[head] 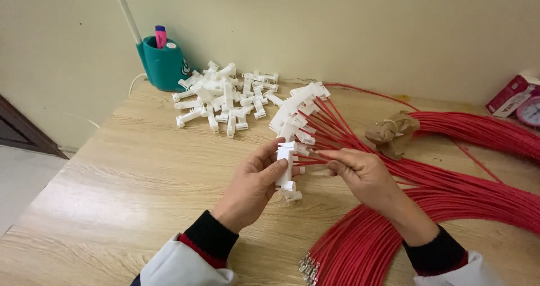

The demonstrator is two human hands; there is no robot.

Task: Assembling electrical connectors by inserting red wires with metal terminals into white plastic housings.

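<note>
My left hand grips a white plastic connector, held upright over the wooden table. Several red wires run from its right side. My right hand pinches one red wire close to the connector. Just behind my hands lies a row of finished white connectors with red wires attached. A thick bundle of red wires sweeps under my right wrist, its metal terminals showing at the near edge.
A pile of loose white connectors lies at the back of the table. A teal pen holder stands by the wall. Brown tape wraps the bundle. A red box and a pink clock sit far right.
</note>
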